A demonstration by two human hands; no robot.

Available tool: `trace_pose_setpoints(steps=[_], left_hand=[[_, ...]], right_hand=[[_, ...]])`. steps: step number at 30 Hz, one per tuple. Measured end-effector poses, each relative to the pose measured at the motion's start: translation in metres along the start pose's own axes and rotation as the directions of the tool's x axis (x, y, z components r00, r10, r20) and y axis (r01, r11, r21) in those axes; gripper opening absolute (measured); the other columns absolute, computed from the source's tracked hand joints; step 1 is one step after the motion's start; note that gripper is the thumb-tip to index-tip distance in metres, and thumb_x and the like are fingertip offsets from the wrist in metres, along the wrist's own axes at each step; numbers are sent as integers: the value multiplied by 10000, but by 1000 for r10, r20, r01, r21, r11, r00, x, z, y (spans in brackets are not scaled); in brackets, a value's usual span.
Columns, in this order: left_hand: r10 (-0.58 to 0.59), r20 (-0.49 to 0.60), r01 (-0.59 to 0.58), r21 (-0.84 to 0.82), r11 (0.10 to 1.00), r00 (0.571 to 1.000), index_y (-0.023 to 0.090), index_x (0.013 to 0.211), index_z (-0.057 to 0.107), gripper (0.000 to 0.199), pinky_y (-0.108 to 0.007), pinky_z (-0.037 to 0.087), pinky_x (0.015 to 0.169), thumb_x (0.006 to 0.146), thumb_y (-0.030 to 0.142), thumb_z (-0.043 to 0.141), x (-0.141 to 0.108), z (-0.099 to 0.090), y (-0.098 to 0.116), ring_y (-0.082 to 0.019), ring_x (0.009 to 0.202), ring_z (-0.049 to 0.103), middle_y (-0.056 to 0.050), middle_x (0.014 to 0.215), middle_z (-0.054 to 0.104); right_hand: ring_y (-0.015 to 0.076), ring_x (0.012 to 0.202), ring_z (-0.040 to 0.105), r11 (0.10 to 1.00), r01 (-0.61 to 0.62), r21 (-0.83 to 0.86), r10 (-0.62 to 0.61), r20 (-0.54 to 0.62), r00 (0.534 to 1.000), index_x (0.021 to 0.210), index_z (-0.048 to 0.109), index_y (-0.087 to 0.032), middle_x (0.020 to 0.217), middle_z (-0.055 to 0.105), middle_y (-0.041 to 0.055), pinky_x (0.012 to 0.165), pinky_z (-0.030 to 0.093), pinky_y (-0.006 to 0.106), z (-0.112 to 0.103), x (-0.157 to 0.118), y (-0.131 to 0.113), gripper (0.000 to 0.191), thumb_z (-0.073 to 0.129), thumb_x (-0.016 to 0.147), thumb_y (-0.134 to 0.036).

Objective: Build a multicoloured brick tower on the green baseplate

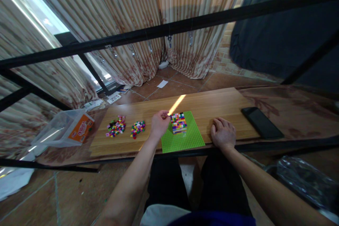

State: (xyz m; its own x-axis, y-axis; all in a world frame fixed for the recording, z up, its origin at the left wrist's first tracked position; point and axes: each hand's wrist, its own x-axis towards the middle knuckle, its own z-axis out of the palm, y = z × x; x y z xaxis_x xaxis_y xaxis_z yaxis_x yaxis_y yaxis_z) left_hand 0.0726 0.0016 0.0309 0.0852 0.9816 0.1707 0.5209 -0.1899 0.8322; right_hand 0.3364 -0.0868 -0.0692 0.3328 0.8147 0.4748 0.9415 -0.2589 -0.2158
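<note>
A block of many small coloured bricks (179,123) stands on a green studded baseplate (194,137). At its left side is my left hand (160,124), with thumb and forefinger pinched together; what they hold, if anything, is too small to make out. My right hand (224,133) rests on the wooden board (212,104) to the right of the baseplate, its fingers lying on the wood and holding nothing that shows. Two piles of loose bricks lie left of my left hand, a larger pile (117,126) and a smaller pile (137,129).
On the right lies a black phone (262,122), across the board's edge. A clear plastic box (62,129) with an orange label is at the left. A dark metal bar (148,32) crosses above the board, and another runs along the near edge.
</note>
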Motion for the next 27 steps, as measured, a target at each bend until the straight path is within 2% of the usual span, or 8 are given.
trace_pose_setpoints(steps=[4,9,14,19,27], left_hand=[[82,21,-84,171,982,996,165,962,671,245,-294,500,770,747,113,566,-3,-3,7,-172,778,647,-55,843,705],[183,102,-208,395,895,978,179,1074,641,327,-319,478,815,771,102,545,-5,-9,18,-209,838,638,-72,889,694],[244,204,-315,501,806,948,188,1164,598,402,-315,469,804,791,81,494,-4,-9,21,-219,837,629,-86,907,676],[221,240,-316,503,804,945,162,1186,574,411,-337,471,809,792,70,497,-5,-6,23,-232,857,628,-111,946,674],[184,112,-213,372,904,976,172,1188,562,420,-315,468,825,782,74,519,-10,-6,15,-204,870,635,-71,917,680]], right_hand=[[274,1095,482,1000,2,8,-2,6,1000,1111,646,-175,1203,613,112,943,326,410,0,0,0,344,424,879,-301],[270,1103,473,1000,-4,11,4,11,1000,1111,642,-177,1208,609,108,949,321,408,-1,0,-1,348,416,879,-305],[267,1102,472,1000,-10,15,10,21,1000,1107,642,-174,1213,606,108,950,325,408,-2,1,-1,349,412,881,-307],[268,1101,475,1000,-14,20,13,27,1000,1113,641,-169,1210,609,112,946,330,410,-1,1,-1,350,418,880,-305],[277,1118,477,1000,-9,28,9,17,1000,1128,637,-174,1219,606,115,951,334,418,-1,0,-1,356,421,878,-307]])
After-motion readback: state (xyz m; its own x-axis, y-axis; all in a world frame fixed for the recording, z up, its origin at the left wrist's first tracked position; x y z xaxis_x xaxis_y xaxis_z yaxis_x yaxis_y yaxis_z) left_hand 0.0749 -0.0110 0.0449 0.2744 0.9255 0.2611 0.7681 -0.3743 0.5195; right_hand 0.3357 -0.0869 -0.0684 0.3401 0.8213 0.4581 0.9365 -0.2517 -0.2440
